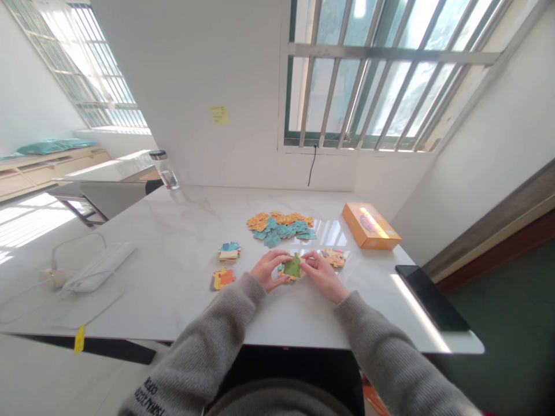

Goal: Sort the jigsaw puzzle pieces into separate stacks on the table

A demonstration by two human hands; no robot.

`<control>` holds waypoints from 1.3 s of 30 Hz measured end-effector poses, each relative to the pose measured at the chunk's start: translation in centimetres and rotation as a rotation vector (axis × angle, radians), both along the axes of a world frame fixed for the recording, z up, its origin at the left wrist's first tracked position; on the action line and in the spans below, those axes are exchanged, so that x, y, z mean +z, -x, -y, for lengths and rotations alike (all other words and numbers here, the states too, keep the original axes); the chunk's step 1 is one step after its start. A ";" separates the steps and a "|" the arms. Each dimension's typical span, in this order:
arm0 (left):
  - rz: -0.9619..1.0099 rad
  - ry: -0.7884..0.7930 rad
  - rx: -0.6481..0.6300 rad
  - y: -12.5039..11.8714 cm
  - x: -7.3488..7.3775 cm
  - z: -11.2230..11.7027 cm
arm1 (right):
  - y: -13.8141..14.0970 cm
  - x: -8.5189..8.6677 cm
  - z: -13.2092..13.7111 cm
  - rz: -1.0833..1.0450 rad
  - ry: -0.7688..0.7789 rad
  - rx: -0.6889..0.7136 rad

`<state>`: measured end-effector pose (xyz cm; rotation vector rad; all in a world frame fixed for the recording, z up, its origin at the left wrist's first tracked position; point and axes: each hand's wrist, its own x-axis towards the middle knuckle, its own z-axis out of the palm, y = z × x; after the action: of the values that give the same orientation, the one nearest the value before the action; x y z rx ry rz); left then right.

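A green jigsaw piece [293, 267] lies on the white marble table [173, 289] between my left hand [267, 270] and my right hand [324, 276]. The fingertips of both hands press on its sides. Under its edges, a bit of an orange piece [291, 278] and a blue piece [281, 268] show. A heap of orange and teal jigsaw pieces [281, 228] lies just beyond my hands. Small stacks of pieces sit to the left [229, 252] and right [333, 257], and a single orange-and-yellow piece [222, 279] lies near my left wrist.
An orange cardboard box [371, 226] lies at the right of the pieces, and a black tablet [431, 297] sits near the right table edge. A glass bottle [163, 170] stands at the far corner, and a white charger with cable [97, 267] lies at the left.
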<state>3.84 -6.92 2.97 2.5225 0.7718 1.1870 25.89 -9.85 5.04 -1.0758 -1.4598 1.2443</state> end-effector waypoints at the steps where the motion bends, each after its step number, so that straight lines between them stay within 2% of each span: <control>1: -0.007 -0.009 0.008 0.1 -0.1 -0.1 | 0.0 0.1 0.1 -0.005 -0.005 0.006; 7: 0.033 -0.045 0.101 0.3 0.5 0.2 | 0.2 0.7 0.5 0.076 -0.072 0.064; 11: -0.022 -0.035 0.120 0.0 0.5 0.5 | 0.2 0.5 0.4 0.042 -0.004 0.014; 16: -0.089 -0.044 0.143 -0.4 0.6 0.7 | 0.3 0.1 0.3 0.018 0.023 0.033; 21: -0.135 -0.034 0.236 0.5 1.8 1.5 | 0.0 0.4 0.1 0.062 -0.100 -0.052; 26: -0.136 -0.042 0.335 4.5 2.0 3.4 | -0.2 0.0 0.0 0.269 -0.214 -0.122; 33: -0.199 0.064 0.579 13.7 0.4 6.3 | -0.1 -0.3 0.3 0.409 -0.307 -0.093; 36: -0.209 0.133 0.608 16.7 0.1 6.3 | -0.1 -0.3 0.4 0.430 -0.322 -0.092; 39: -0.214 0.170 0.582 18.2 -0.1 5.9 | -0.1 -0.5 0.3 0.442 -0.335 -0.083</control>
<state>-14.37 -12.86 2.84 2.3749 1.6662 0.9422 25.97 -10.14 4.53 -1.2094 -1.8543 0.6907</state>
